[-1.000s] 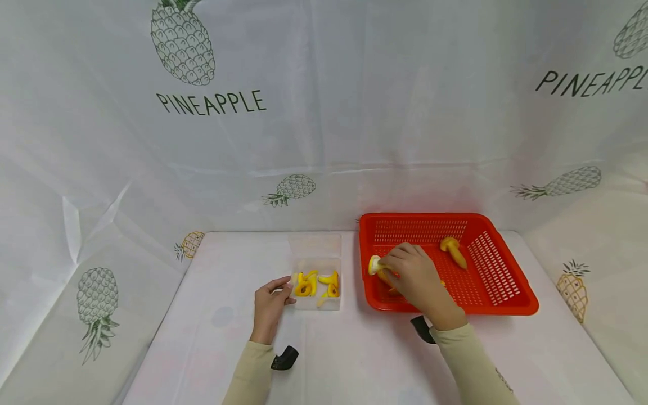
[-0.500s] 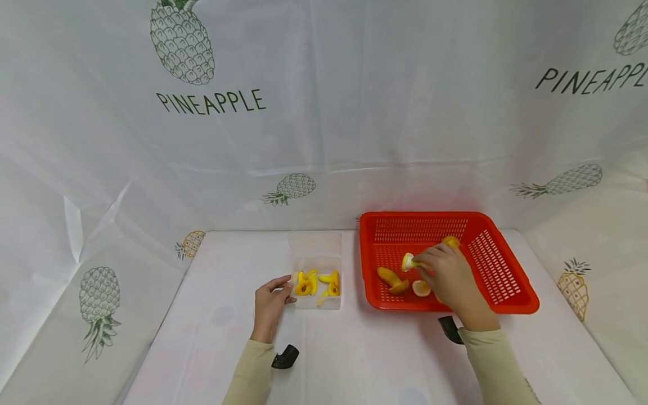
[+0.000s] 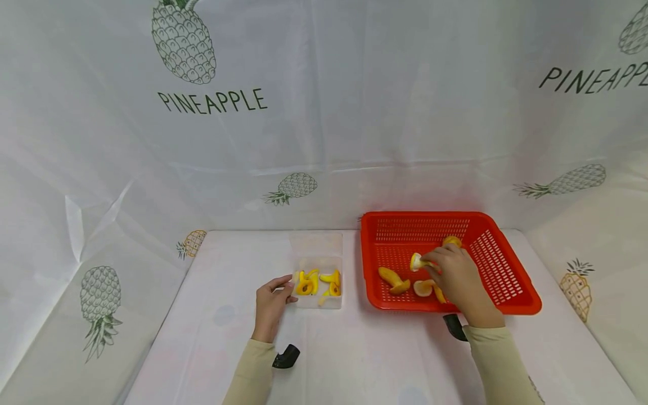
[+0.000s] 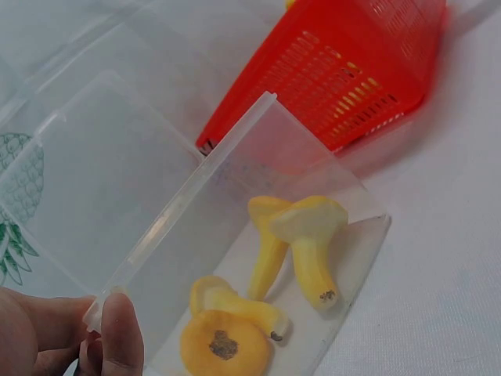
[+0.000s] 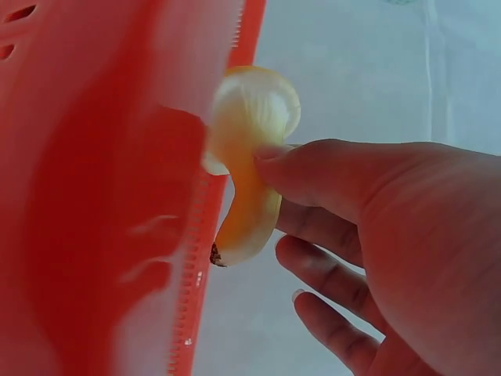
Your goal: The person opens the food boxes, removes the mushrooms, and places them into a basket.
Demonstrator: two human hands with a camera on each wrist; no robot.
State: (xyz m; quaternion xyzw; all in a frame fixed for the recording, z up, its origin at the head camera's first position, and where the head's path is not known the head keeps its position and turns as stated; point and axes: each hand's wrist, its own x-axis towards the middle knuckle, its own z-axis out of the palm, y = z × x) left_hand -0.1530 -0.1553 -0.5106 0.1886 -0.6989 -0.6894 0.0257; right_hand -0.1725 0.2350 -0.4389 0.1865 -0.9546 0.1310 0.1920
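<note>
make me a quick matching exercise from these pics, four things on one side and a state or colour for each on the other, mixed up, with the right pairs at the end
Column 1
1. left hand
2. right hand
3. basket
4. box

Column 2
A. pinches a mushroom
B. see-through
C. holds the box by its edge
D. red, with slotted walls

Right pairs: 1-C, 2-A, 3-D, 4-B

Yellow mushrooms (image 4: 268,266) inside clear box (image 4: 184,202)
</note>
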